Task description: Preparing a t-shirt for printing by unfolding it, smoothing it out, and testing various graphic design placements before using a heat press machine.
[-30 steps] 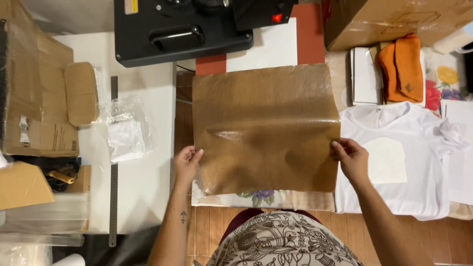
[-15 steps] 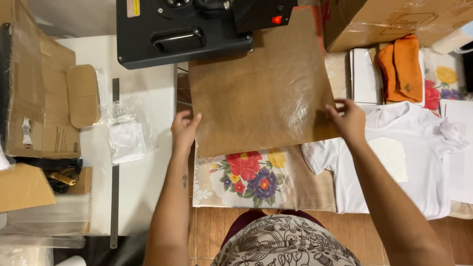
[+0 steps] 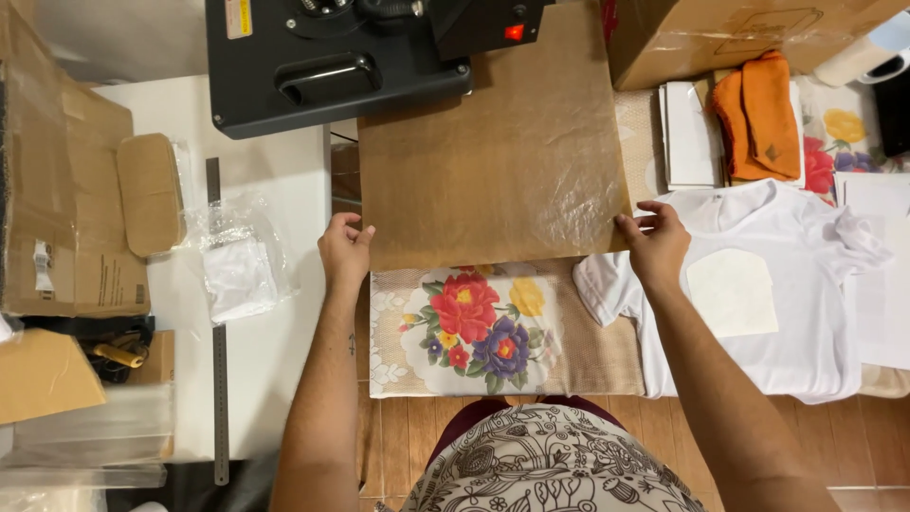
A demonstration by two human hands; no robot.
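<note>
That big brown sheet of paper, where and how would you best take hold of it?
Take the brown paper sheet by its two near corners, coming from the near edge, as the left hand and right hand do. It is wide, thin and floppy, and its far edge lies by the black press machine, so only the near edge is free to pinch.

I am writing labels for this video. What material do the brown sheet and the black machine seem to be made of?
Brown sheet: probably coated, non-stick paper or fabric; thin, flexible, with a glossy wrinkled patch near the right hand. Black machine: apparently painted metal, matte, rigid, with a moulded handle.
</note>
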